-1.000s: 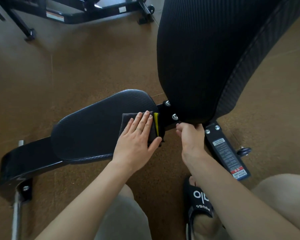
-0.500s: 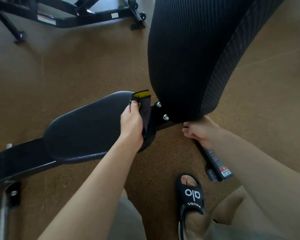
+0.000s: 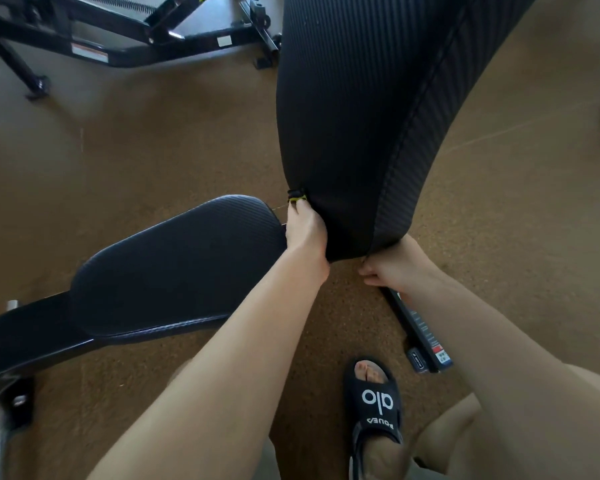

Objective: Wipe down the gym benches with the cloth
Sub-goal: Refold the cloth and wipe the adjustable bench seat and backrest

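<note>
A black gym bench fills the view: its flat seat pad (image 3: 174,268) lies at the left and its raised ribbed back pad (image 3: 354,109) rises in the middle. My left hand (image 3: 305,230) is in the gap between the two pads, gripping the dark cloth (image 3: 297,195), of which only a small tip with a yellow edge shows above the fingers. The rest of the cloth is hidden behind the hand and back pad. My right hand (image 3: 392,265) grips the lower end of the back pad from underneath, fingers curled.
The bench's black frame bar (image 3: 416,330) with a label lies on the brown floor by my right wrist. My foot in a black sandal (image 3: 374,407) stands below. Another black equipment frame (image 3: 125,39) stands at the top left.
My left hand lifted the cloth off the seat pad and moved it right, into the gap at the base of the back pad. My right hand stayed under the back pad's lower end.
</note>
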